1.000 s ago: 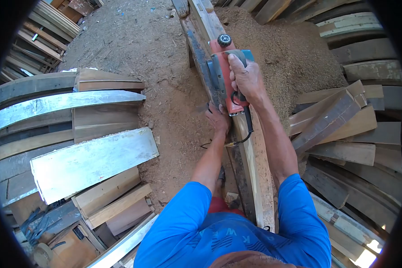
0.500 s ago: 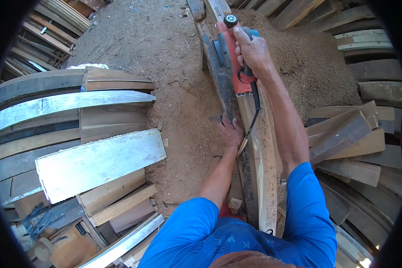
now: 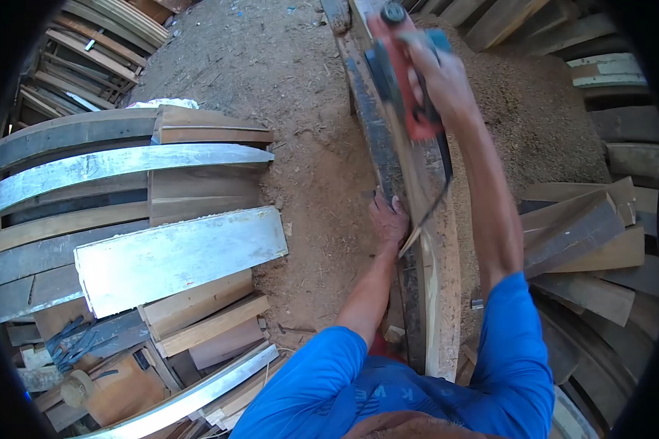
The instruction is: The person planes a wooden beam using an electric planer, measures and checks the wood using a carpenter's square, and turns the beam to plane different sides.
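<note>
A red and teal electric planer (image 3: pixel 406 88), blurred, is at the far part of a long wooden beam (image 3: pixel 433 256). My right hand (image 3: pixel 443 80) is wrapped round its rear handle. The black cord (image 3: pixel 445 168) trails from the planer back toward my left hand. Along the beam's left side runs a dark, worn plank (image 3: pixel 388 164). My left hand (image 3: pixel 389 219) rests at the edge of this plank, its fingers partly hidden; whether they grip it is unclear.
Stacked boards, with a white board (image 3: pixel 183 256) on top, lie at the left. More planks (image 3: pixel 586 234) are piled at the right. A heap of sawdust (image 3: pixel 520 110) lies beyond the beam, and wood shavings cover the ground (image 3: pixel 256 73).
The planer in my right hand has tilted and stands further from the left hand. My left hand has shifted slightly back along the plank. The whole view has drifted, so surroundings appear further right.
</note>
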Motion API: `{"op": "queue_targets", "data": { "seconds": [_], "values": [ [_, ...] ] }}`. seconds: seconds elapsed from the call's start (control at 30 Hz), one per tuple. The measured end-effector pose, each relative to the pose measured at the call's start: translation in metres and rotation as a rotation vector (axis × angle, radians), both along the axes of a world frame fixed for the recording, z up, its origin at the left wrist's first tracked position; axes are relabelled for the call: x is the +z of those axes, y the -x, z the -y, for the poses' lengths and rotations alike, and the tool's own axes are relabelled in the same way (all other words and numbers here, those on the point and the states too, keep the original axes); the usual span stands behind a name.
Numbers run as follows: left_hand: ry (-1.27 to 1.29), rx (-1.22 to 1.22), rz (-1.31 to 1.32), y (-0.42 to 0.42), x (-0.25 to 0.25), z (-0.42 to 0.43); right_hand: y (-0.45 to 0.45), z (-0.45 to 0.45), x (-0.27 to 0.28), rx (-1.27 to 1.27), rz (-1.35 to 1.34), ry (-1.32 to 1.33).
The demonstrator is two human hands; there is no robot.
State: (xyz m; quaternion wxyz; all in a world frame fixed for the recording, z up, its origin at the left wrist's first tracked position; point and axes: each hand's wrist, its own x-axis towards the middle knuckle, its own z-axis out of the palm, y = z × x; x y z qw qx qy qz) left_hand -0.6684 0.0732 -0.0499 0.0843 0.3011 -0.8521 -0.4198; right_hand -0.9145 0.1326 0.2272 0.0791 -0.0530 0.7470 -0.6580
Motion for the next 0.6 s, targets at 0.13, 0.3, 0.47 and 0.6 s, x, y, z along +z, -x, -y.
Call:
{"op": "queue_targets", "data": {
  "seconds": [0.13, 0.3, 0.47, 0.6],
  "values": [
    [-0.029, 0.036, 0.089, 0.001, 0.017, -0.002, -0.15, -0.071, 0.023, 0.03, 0.072, 0.045],
    [-0.022, 0.034, 0.148, 0.004, 0.016, -0.002, -0.335, -0.138, 0.018, -0.137, 0.276, 0.065],
    [-0.023, 0.009, 0.253, 0.003, 0.031, 0.004, -0.495, -0.196, 0.012, -0.294, 0.358, 0.087],
    [-0.239, -0.027, 0.179, -0.007, 0.04, 0.023, -0.609, -0.232, 0.01, -0.513, 0.41, 0.09]
  ]
}}
